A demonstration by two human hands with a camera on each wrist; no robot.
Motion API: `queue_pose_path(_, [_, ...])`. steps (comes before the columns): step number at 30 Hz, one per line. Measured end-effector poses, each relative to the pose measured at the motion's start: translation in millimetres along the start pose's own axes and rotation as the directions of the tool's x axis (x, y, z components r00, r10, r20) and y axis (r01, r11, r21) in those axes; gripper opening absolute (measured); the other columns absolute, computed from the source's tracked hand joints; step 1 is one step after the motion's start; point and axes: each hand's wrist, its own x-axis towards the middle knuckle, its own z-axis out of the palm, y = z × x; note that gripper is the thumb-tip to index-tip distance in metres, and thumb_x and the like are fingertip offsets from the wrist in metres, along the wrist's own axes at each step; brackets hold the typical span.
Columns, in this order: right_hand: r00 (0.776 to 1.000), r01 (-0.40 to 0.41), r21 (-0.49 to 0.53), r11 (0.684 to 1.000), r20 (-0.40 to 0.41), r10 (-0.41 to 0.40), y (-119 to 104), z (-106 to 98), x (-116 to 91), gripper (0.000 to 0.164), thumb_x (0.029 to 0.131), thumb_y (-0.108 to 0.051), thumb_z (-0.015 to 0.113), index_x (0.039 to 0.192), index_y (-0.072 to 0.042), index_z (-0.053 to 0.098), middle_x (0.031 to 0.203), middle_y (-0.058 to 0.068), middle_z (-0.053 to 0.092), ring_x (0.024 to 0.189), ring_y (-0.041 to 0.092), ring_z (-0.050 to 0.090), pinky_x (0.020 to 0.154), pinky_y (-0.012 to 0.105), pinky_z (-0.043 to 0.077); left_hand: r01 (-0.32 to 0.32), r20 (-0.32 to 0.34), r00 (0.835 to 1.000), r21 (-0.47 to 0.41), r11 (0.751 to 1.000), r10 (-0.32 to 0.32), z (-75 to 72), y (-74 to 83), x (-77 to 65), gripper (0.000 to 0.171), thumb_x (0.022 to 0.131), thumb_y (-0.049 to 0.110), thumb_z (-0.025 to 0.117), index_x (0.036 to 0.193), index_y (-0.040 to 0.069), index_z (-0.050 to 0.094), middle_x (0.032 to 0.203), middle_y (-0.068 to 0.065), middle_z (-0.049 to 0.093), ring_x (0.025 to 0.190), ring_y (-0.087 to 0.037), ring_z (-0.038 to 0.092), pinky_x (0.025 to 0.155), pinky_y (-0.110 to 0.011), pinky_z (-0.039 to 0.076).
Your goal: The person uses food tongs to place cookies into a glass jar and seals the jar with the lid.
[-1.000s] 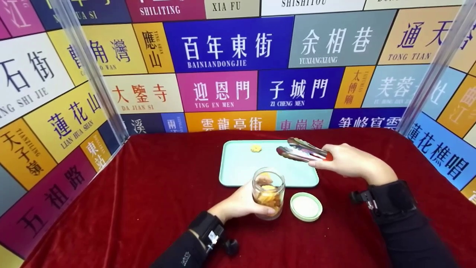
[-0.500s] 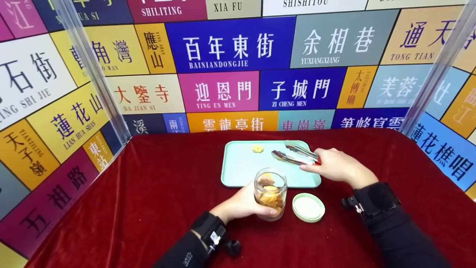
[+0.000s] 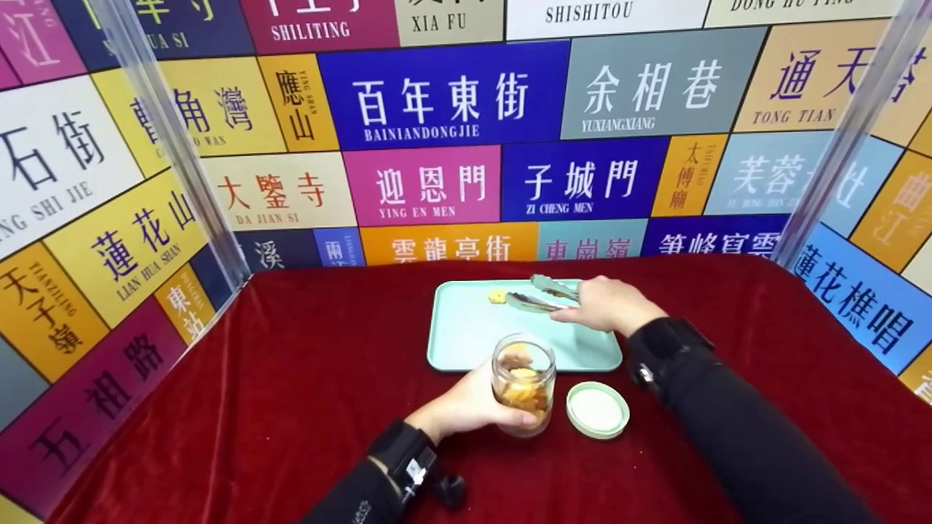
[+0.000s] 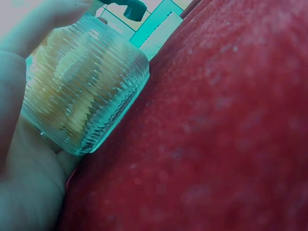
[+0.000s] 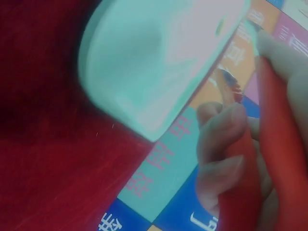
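My left hand (image 3: pixel 473 399) grips a ribbed glass jar (image 3: pixel 526 418), its mouth uncovered and yellow cookies (image 4: pixel 72 91) inside. With my right hand (image 3: pixel 608 304) I hold metal tongs (image 3: pixel 542 298) by their red handles (image 5: pixel 281 144). The tips of the tongs are spread over a mint-green tray (image 3: pixel 466 342), just right of a small yellow flower-shaped cookie (image 3: pixel 497 297) lying near the tray's far side. In the right wrist view the fingers (image 5: pixel 224 130) curl round one handle.
A round lid (image 3: pixel 597 410), pale green at the rim, lies on the red cloth (image 3: pixel 328 386) right of the jar. Behind the table stands a wall of coloured signs (image 3: pixel 444 94), with clear posts (image 3: pixel 175 138) at its corners.
My right hand has carried the tongs left and down over the tray, bringing their tips close to the cookie. The left hand and jar have stayed in place.
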Motion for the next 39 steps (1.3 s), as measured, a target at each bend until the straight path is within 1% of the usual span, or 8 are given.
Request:
queue_pose_path(5, [1.0,-0.02,0.031,0.999,0.012,0.02,-19.4,11.0,12.0,0.065,0.092,-0.075,0.065,0.087,-0.011,0.069,0.079,0.008,0.068,0.065,0.024,0.066,0.072,0.042,0.055,0.011,0.003,1.0,0.001,1.0,-0.011,-0.1,-2.4,-2.1,0.082,0.079,0.01,0.092,0.147,0.003,0.048,0.135,-0.001,0.064,0.123,-0.014,0.065,0.112,-0.031,0.047])
queue_pose_path(9, [0.999,-0.04,0.024,0.999,0.021,0.039,-30.9,17.2,19.4,0.061,0.095,-0.07,0.066,0.075,-0.012,0.067,0.074,0.006,0.065,0.064,0.023,0.064,0.07,0.04,0.054,0.007,-0.001,1.0,0.007,1.0,-0.007,0.0,-2.0,-3.0,0.083,0.079,0.011,0.092,0.148,0.001,0.047,0.135,0.0,0.065,0.123,-0.014,0.065,0.112,-0.031,0.047])
queue_pose_path(15, [1.0,-0.023,-0.026,0.999,0.02,0.023,-36.1,26.0,30.1,0.06,0.098,-0.064,0.066,0.064,-0.016,0.056,0.058,0.0,0.05,0.061,0.024,0.06,0.061,0.036,0.048,-0.002,0.0,1.0,0.016,1.0,0.002,1.5,0.8,-2.8,0.084,0.078,0.012,0.093,0.149,0.007,0.048,0.134,0.003,0.065,0.124,-0.013,0.064,0.113,-0.032,0.047])
queue_pose_path(19, [1.0,-0.018,-0.044,0.999,-0.023,0.017,-36.9,29.7,34.5,0.056,0.097,-0.062,0.068,0.072,-0.013,0.058,0.064,0.001,0.048,0.068,0.025,0.058,0.062,0.036,0.045,-0.009,0.005,1.0,-0.006,1.0,0.009,2.6,3.4,-1.6,0.082,0.078,0.011,0.092,0.147,0.011,0.048,0.135,0.003,0.065,0.125,-0.013,0.064,0.114,-0.032,0.046])
queue_pose_path(23, [0.998,-0.026,-0.058,0.998,-0.057,0.022,-39.9,31.2,36.8,0.054,0.096,-0.062,0.07,0.082,-0.01,0.062,0.073,0.005,0.055,0.073,0.026,0.059,0.064,0.038,0.047,-0.012,0.008,1.0,-0.017,1.0,0.013,2.4,4.7,-0.6,0.084,0.078,0.009,0.092,0.148,0.005,0.047,0.135,0.003,0.064,0.125,-0.013,0.064,0.115,-0.032,0.046])
queue_pose_path(27, [0.998,-0.035,-0.064,0.997,-0.05,0.031,-45.6,32.5,39.6,0.052,0.098,-0.058,0.069,0.091,-0.007,0.065,0.082,0.009,0.064,0.078,0.028,0.064,0.066,0.041,0.052,-0.012,0.0,1.0,-0.01,1.0,0.012,1.6,3.8,-1.1,0.084,0.078,0.009,0.092,0.148,0.002,0.047,0.135,0.002,0.065,0.124,-0.013,0.064,0.114,-0.031,0.046])
queue_pose_path(34, [0.999,-0.048,-0.108,0.993,-0.021,0.046,-52.0,29.5,37.6,0.044,0.103,-0.046,0.068,0.106,-0.003,0.07,0.111,0.02,0.074,0.104,0.038,0.071,0.083,0.05,0.059,-0.002,0.001,1.0,-0.013,1.0,0.002,2.0,2.2,-0.4,0.084,0.079,0.008,0.092,0.149,0.0,0.046,0.135,0.002,0.065,0.123,-0.012,0.065,0.113,-0.03,0.047])
queue_pose_path(39, [1.0,-0.007,-0.148,0.989,-0.021,0.004,-51.2,28.7,38.1,0.038,0.107,-0.035,0.064,0.111,0.002,0.072,0.115,0.023,0.074,0.103,0.039,0.072,0.087,0.051,0.06,0.016,-0.013,1.0,-0.021,1.0,-0.016,1.2,1.7,-0.8,0.08,0.078,0.007,0.092,0.146,0.003,0.048,0.133,0.002,0.066,0.121,-0.012,0.065,0.111,-0.03,0.048])
